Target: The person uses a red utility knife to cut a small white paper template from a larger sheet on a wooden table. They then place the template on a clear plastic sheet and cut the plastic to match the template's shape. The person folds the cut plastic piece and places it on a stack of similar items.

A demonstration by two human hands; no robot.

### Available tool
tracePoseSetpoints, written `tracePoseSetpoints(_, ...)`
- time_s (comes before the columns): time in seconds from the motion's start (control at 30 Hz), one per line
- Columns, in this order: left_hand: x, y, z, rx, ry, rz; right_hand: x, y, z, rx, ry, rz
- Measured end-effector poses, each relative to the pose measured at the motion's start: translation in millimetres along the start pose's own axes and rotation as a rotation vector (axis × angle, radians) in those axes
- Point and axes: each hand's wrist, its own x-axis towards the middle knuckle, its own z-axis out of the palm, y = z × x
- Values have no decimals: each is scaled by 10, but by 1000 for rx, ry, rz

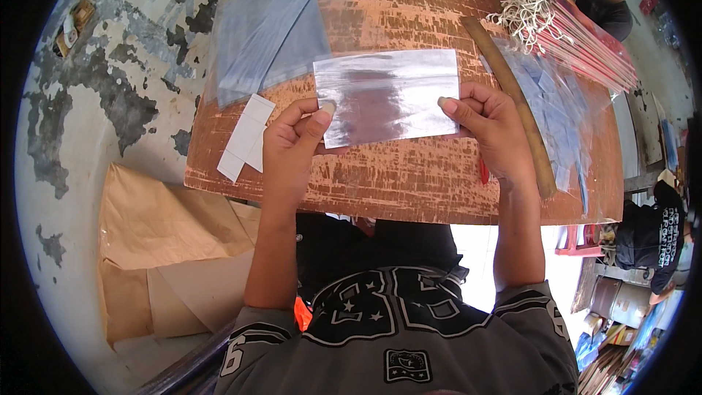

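Silver sheet (391, 99), bare tabletop (395, 183) below edge

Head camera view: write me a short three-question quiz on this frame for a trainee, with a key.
1. What do the left hand and the right hand hold between them?
2. True or false: the long brown strip lies on the left side of the table.
3. Which is nearest the left hand? A) the tangled white cords; B) the white card pieces; C) the pinkish-red rods.

Key:
1. A shiny, rectangular silver sheet.
2. False; it lies on the right side.
3. B.
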Motion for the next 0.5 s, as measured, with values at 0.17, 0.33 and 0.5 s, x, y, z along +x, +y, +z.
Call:
tracePoseSetpoints(0.17, -13, 62, 61, 32, -20, 42, -13, -32, 1, -21, 39, 35)
tracePoseSetpoints(0.33, -54, 93, 67, 1, -39, 3, -35, -84, 37, 17, 37, 55)
tracePoseSetpoints(0.5, -75, 108, 54, 15, -52, 12, -34, -61, -35, 25, -22, 43)
